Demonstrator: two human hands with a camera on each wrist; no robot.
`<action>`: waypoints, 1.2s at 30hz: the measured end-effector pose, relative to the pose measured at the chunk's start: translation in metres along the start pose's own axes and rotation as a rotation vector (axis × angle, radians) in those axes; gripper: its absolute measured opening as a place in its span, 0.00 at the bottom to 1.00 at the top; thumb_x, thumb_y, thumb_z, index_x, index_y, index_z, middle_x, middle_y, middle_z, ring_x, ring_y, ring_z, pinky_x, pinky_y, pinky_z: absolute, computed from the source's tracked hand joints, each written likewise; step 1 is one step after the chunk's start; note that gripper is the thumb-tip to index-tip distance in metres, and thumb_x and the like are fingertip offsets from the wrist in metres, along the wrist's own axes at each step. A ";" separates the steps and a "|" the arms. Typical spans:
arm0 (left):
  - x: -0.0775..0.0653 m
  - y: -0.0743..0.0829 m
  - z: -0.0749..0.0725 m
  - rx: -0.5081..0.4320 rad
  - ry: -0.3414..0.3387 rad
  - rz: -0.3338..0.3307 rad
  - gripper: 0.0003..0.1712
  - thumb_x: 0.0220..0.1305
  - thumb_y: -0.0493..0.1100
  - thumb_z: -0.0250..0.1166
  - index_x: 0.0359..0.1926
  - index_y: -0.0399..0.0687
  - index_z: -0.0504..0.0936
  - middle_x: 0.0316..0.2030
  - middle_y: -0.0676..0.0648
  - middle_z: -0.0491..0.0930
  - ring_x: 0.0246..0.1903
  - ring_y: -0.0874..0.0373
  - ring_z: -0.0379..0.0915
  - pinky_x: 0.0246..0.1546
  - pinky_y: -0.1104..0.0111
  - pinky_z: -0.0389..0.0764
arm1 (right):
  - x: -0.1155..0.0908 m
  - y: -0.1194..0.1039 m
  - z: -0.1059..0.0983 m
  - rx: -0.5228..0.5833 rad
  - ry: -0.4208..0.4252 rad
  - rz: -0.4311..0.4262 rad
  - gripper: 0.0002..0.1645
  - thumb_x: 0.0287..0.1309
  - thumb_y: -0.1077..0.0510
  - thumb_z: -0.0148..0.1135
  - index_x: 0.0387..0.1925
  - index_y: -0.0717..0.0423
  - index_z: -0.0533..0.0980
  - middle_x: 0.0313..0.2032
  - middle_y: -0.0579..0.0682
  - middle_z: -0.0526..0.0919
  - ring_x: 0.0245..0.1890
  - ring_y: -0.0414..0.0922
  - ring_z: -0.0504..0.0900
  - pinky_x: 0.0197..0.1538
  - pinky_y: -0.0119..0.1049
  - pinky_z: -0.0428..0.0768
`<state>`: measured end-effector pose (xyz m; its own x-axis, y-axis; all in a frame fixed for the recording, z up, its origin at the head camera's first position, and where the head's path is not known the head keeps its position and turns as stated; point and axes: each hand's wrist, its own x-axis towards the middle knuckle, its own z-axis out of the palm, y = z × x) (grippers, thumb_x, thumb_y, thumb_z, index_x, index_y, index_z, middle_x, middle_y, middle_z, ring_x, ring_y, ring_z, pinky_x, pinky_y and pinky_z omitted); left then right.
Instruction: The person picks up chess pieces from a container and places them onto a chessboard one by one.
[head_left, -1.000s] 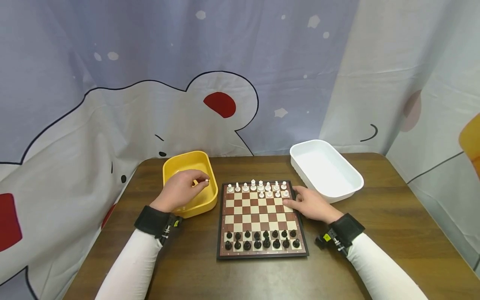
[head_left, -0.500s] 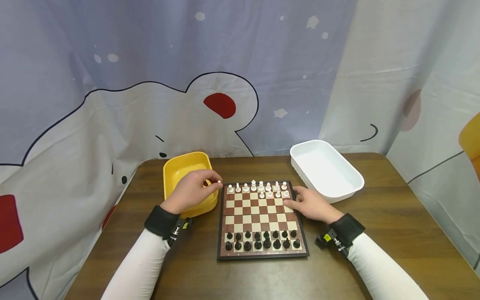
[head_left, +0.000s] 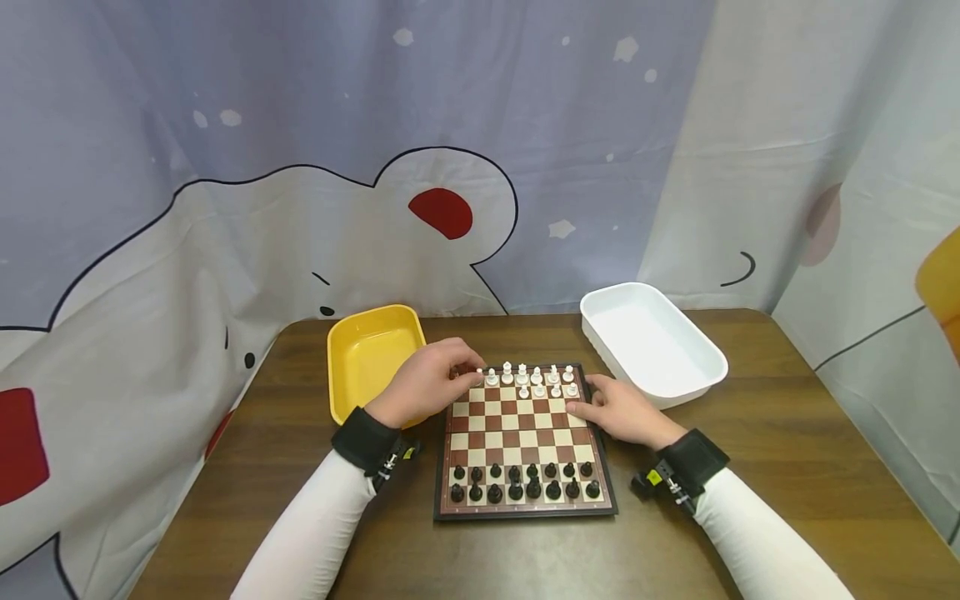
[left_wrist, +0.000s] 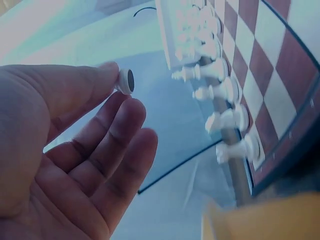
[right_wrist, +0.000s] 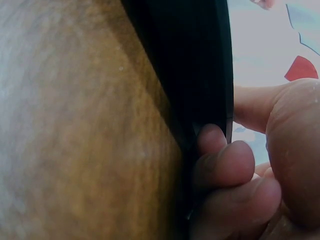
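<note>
My left hand (head_left: 427, 379) is over the far left corner of the chessboard (head_left: 510, 425). Its thumb and index finger pinch a small white chess piece (left_wrist: 126, 81), whose dark round base shows in the left wrist view; the other fingers are loosely bent. White pieces (head_left: 522, 377) stand along the board's far side, a full back row with several pawns before it on the right; the hand hides the leftmost. My right hand (head_left: 626, 408) grips the board's right edge, thumb on top, fingers (right_wrist: 227, 167) against the dark side. Black pieces (head_left: 514, 490) fill two near rows.
A yellow tray (head_left: 335, 367) stands left of the board, partly behind my left forearm. At the back right is a white tray (head_left: 652, 350). All rest on a brown wooden table (head_left: 757, 400) with a printed curtain (head_left: 570, 167) behind.
My left hand has moved right from over the yellow tray to the board's far left corner, carrying the white chess piece. My right hand has stayed at the board's edge.
</note>
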<state>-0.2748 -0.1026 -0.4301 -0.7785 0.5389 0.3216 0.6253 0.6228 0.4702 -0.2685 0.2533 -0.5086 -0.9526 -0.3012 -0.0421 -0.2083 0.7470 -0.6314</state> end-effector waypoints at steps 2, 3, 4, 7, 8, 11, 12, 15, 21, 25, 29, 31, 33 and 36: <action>0.004 0.002 0.005 -0.004 -0.010 0.014 0.07 0.75 0.40 0.75 0.50 0.47 0.93 0.42 0.53 0.86 0.40 0.58 0.80 0.44 0.62 0.85 | 0.000 0.000 0.000 0.000 0.000 0.000 0.55 0.76 0.37 0.68 0.78 0.79 0.63 0.22 0.46 0.79 0.19 0.42 0.74 0.26 0.38 0.70; 0.005 0.003 0.007 -0.008 -0.017 0.021 0.08 0.75 0.40 0.75 0.51 0.46 0.93 0.43 0.53 0.87 0.41 0.58 0.81 0.45 0.63 0.85 | 0.000 0.000 0.000 0.002 0.000 0.002 0.55 0.76 0.37 0.68 0.78 0.79 0.63 0.22 0.46 0.79 0.19 0.42 0.74 0.26 0.38 0.70; 0.007 0.004 0.009 -0.010 -0.024 0.027 0.08 0.75 0.39 0.75 0.51 0.45 0.94 0.43 0.52 0.87 0.41 0.58 0.81 0.45 0.63 0.86 | 0.000 0.000 0.000 0.003 -0.001 0.004 0.55 0.76 0.36 0.68 0.78 0.78 0.63 0.22 0.46 0.79 0.19 0.42 0.74 0.26 0.38 0.70; 0.011 0.005 0.016 -0.001 -0.046 0.038 0.09 0.75 0.37 0.75 0.52 0.43 0.94 0.44 0.51 0.87 0.42 0.58 0.82 0.46 0.63 0.86 | -0.001 0.000 0.000 0.009 -0.004 0.008 0.56 0.76 0.36 0.68 0.78 0.78 0.63 0.22 0.46 0.78 0.19 0.42 0.73 0.25 0.38 0.69; 0.012 0.005 0.019 0.001 -0.054 0.043 0.09 0.75 0.37 0.74 0.53 0.43 0.94 0.44 0.50 0.87 0.42 0.57 0.83 0.46 0.63 0.86 | -0.001 0.000 0.001 0.011 -0.004 0.007 0.56 0.76 0.36 0.68 0.78 0.78 0.63 0.22 0.46 0.78 0.19 0.42 0.73 0.25 0.37 0.69; 0.016 0.005 0.027 0.011 -0.075 0.058 0.09 0.75 0.37 0.74 0.53 0.41 0.93 0.45 0.49 0.88 0.43 0.57 0.84 0.47 0.64 0.86 | -0.001 0.000 0.001 0.016 -0.003 0.004 0.56 0.76 0.36 0.68 0.78 0.78 0.63 0.22 0.46 0.78 0.19 0.42 0.73 0.26 0.37 0.69; 0.017 0.005 0.029 0.011 -0.081 0.062 0.09 0.75 0.36 0.74 0.53 0.41 0.93 0.45 0.49 0.88 0.44 0.57 0.84 0.47 0.64 0.86 | -0.001 0.000 0.001 0.017 -0.002 0.003 0.56 0.75 0.36 0.69 0.78 0.78 0.63 0.22 0.46 0.78 0.19 0.42 0.73 0.26 0.37 0.69; 0.020 0.004 0.036 0.020 -0.092 0.062 0.09 0.75 0.37 0.74 0.53 0.41 0.93 0.45 0.49 0.88 0.43 0.56 0.85 0.47 0.64 0.86 | -0.001 0.000 0.001 0.014 0.002 0.003 0.55 0.75 0.36 0.69 0.78 0.79 0.63 0.22 0.46 0.79 0.19 0.42 0.73 0.26 0.37 0.69; 0.024 0.003 0.048 0.044 -0.131 0.012 0.09 0.75 0.38 0.75 0.52 0.45 0.93 0.45 0.49 0.89 0.42 0.58 0.82 0.47 0.63 0.85 | 0.000 0.000 0.000 0.009 0.000 0.008 0.55 0.75 0.36 0.69 0.77 0.79 0.63 0.23 0.47 0.79 0.20 0.42 0.74 0.26 0.38 0.70; 0.025 0.001 0.054 0.077 -0.137 -0.014 0.08 0.74 0.38 0.76 0.51 0.47 0.94 0.44 0.50 0.89 0.40 0.58 0.81 0.47 0.63 0.84 | -0.001 -0.001 0.000 0.009 0.005 0.004 0.55 0.75 0.36 0.69 0.77 0.79 0.64 0.22 0.47 0.79 0.20 0.42 0.74 0.26 0.38 0.71; 0.027 -0.001 0.057 0.095 -0.138 -0.008 0.08 0.74 0.38 0.76 0.51 0.47 0.94 0.44 0.50 0.90 0.41 0.57 0.82 0.47 0.63 0.85 | -0.001 -0.002 0.000 0.014 0.005 0.008 0.55 0.75 0.37 0.69 0.77 0.78 0.64 0.23 0.47 0.80 0.20 0.43 0.75 0.27 0.38 0.71; 0.027 -0.001 0.059 0.103 -0.144 0.006 0.07 0.74 0.38 0.75 0.51 0.47 0.94 0.45 0.50 0.90 0.42 0.57 0.84 0.48 0.62 0.85 | -0.001 -0.003 0.000 0.014 0.005 0.013 0.54 0.75 0.37 0.69 0.77 0.78 0.64 0.23 0.47 0.80 0.21 0.43 0.75 0.27 0.37 0.71; 0.028 -0.001 0.060 0.111 -0.155 0.012 0.08 0.74 0.38 0.75 0.51 0.47 0.94 0.45 0.50 0.90 0.44 0.56 0.85 0.49 0.62 0.86 | -0.002 -0.003 0.000 0.014 0.004 0.009 0.54 0.75 0.37 0.69 0.77 0.78 0.64 0.23 0.47 0.80 0.21 0.43 0.75 0.27 0.37 0.71; 0.029 -0.002 0.062 0.119 -0.160 0.011 0.07 0.75 0.38 0.75 0.51 0.48 0.94 0.46 0.50 0.90 0.45 0.56 0.85 0.50 0.61 0.86 | -0.002 -0.003 0.000 0.014 0.007 0.008 0.54 0.75 0.37 0.69 0.77 0.78 0.64 0.23 0.47 0.80 0.22 0.42 0.76 0.29 0.38 0.72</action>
<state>-0.2955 -0.0525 -0.4729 -0.7589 0.6238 0.1871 0.6433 0.6737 0.3637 -0.2662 0.2515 -0.5060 -0.9557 -0.2912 -0.0420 -0.1975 0.7409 -0.6419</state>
